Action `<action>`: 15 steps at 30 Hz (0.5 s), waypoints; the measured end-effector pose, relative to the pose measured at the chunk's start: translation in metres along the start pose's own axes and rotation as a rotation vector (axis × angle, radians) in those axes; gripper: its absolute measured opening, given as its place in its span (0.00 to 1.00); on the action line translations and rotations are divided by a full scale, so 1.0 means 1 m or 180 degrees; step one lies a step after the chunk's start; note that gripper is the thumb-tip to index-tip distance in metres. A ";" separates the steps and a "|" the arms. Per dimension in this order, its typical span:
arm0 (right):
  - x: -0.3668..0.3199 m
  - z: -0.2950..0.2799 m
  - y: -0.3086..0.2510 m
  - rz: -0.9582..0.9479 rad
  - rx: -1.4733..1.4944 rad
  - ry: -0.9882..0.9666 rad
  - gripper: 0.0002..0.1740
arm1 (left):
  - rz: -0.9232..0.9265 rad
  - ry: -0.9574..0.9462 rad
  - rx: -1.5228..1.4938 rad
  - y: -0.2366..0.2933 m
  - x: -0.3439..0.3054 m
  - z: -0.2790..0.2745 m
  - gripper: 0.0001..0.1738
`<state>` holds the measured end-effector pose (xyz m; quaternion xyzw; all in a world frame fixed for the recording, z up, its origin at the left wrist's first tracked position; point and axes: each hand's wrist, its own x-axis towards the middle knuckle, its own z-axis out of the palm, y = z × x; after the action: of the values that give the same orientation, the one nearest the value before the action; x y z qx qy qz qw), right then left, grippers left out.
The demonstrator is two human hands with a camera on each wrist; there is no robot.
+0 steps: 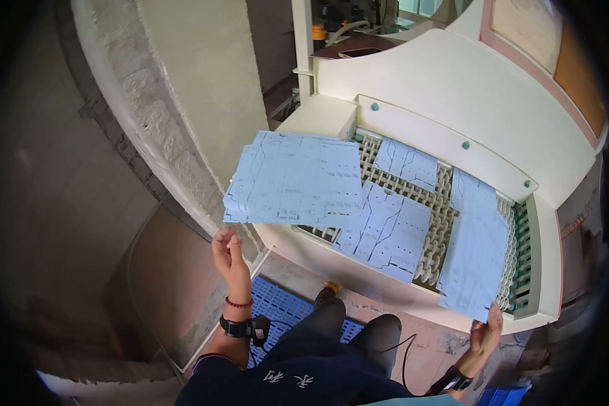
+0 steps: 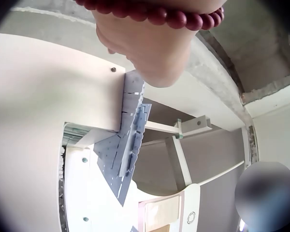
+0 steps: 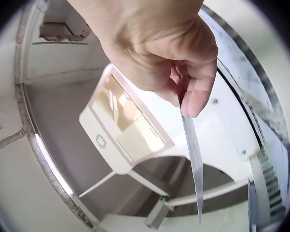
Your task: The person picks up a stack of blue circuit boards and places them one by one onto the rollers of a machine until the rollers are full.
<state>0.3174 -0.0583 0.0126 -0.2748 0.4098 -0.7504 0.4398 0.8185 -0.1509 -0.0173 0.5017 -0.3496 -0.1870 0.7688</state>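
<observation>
My right hand [image 1: 486, 333] pinches the near corner of a thin light-blue circuit panel [image 1: 477, 250] between thumb and fingers. That panel slants over the right side of the white link conveyor [image 1: 432, 271]; in the right wrist view it shows edge-on below the fingertips [image 3: 193, 104]. My left hand [image 1: 233, 264], fingers loosely bent, holds nothing in the head view. It is just below the near left corner of a stack of blue panels [image 1: 294, 179], which lies at the machine's left end and juts past the edge in the left wrist view. Dark printed lines mark the panels.
Flat on the conveyor lie a middle panel [image 1: 386, 230], a far panel [image 1: 406, 164] and another panel [image 1: 468, 189] partly under the held one. A white machine rim [image 1: 386, 281] borders the conveyor. A rough wall edge [image 1: 162, 128] rises at left; a blue slatted mat [image 1: 277, 304] lies below.
</observation>
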 end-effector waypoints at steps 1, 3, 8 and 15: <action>0.004 0.023 0.004 0.0068 0.0020 -0.0175 0.11 | 0.0544 0.0156 0.0292 0.005 0.001 -0.001 0.15; 0.010 0.075 0.016 0.0337 -0.0033 -0.0245 0.11 | 0.1012 0.0129 0.0845 0.025 0.001 0.001 0.17; 0.040 0.160 0.067 0.0932 -0.0053 -0.0869 0.10 | 0.2059 -0.0354 0.2079 0.056 0.000 0.010 0.21; 0.054 0.243 0.108 0.1467 -0.0189 -0.1552 0.12 | 0.1906 -0.0477 0.2088 0.050 -0.007 0.004 0.20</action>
<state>0.5275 -0.2269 0.0475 -0.3590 0.3655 -0.5312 0.6748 0.8077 -0.1282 0.0262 0.5807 -0.5750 0.1285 0.5619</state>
